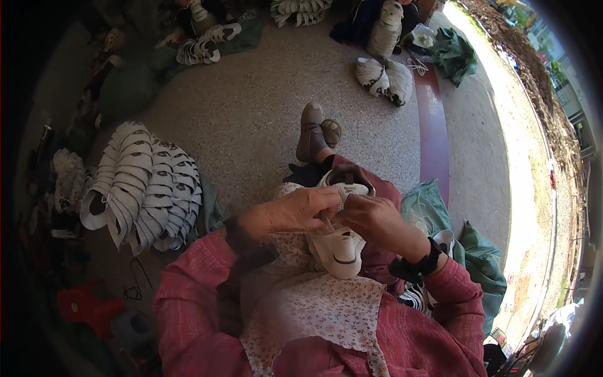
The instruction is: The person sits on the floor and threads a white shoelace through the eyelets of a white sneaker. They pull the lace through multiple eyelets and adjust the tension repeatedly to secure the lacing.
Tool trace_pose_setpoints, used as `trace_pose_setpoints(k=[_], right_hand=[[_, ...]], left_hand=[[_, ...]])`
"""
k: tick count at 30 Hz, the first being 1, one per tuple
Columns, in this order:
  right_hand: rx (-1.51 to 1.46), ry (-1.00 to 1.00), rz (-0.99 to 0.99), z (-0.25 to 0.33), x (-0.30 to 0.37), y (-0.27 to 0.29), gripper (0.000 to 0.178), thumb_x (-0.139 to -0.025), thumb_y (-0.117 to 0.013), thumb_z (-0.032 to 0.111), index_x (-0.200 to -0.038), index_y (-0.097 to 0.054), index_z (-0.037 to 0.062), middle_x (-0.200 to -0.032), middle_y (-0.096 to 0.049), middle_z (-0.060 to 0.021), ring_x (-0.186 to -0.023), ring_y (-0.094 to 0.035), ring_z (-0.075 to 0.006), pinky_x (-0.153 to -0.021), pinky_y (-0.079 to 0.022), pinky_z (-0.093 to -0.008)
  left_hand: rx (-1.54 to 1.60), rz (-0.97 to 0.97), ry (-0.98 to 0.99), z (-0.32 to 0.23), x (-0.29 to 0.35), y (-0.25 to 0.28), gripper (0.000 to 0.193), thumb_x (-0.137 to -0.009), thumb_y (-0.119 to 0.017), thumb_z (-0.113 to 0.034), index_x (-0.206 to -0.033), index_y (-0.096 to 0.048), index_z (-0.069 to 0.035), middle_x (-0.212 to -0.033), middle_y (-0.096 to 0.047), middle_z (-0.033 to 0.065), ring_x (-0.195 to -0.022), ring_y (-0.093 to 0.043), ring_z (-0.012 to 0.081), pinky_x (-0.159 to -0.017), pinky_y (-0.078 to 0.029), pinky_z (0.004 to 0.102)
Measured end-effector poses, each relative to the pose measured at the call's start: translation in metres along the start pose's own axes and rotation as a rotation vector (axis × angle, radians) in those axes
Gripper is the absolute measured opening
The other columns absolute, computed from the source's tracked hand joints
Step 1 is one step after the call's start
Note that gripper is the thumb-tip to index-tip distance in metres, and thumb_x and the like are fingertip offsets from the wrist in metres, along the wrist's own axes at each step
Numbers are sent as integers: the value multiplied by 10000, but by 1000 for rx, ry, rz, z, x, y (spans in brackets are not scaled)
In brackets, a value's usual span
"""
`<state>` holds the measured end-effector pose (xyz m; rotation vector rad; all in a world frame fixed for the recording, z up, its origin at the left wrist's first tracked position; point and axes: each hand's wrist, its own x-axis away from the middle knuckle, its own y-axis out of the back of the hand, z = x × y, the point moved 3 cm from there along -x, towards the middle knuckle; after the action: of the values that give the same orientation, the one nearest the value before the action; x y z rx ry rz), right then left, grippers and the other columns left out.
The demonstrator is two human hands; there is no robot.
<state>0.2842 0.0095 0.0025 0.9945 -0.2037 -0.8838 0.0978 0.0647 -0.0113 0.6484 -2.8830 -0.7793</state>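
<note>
Head: left hand [298,209] and right hand [379,220] curl over a shoe [339,256].

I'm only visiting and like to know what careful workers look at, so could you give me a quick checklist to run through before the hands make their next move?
1. Off-white mesh shoe with brown collar lining lies over the lap, toe toward the wearer's body: ok.
2. Left hand is at the shoe's upper, on its left side: ok.
3. Right hand is at the upper from the other side: ok.
4. What the fingers pinch between them: cannot tell, the hands cover it.
5. Curved stack of nested white shoe pieces on the left is clear of both hands: ok.
</note>
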Motion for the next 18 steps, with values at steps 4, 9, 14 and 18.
trace_pose_setpoints(k=[4,9,14,18], right_hand=[[43,19,45,3,-8,-16,189,-789,-710,87,-975,-680,67,-934,-584,-88,-867,-641,-278,-698,-502,-411],[386,183,128,9,-11,-5,180,-771,-659,91,-938,-640,24,-975,-552,-86,-850,-619,-261,-719,-498,-402],[697,-406,-193,-43,11,124,106,-961,-562,135,-978,-604,39,-1010,-586,-84,-844,-620,-226,-727,-496,-368],[-960,-629,-308,-45,43,117,252,-1066,-427,221,-965,-592,60,-1191,-625,-124,-928,-654,-237,-794,-532,-382]], left_hand=[[-7,-117,-45,5,6,-4,314,-737,-820,-115,-798,-518,-59,-863,-514,55,-780,-563,222,-698,-467,366],[35,-191,-56,11,11,-9,269,-749,-847,-160,-785,-597,-66,-865,-508,48,-822,-556,218,-716,-470,342],[-37,-85,35,-6,9,-13,310,-702,-880,-332,-831,-725,-97,-900,-529,58,-894,-586,234,-776,-497,353],[-241,-65,118,-9,-2,-22,366,-675,-877,-397,-813,-736,-89,-922,-550,66,-938,-609,247,-787,-510,382]])
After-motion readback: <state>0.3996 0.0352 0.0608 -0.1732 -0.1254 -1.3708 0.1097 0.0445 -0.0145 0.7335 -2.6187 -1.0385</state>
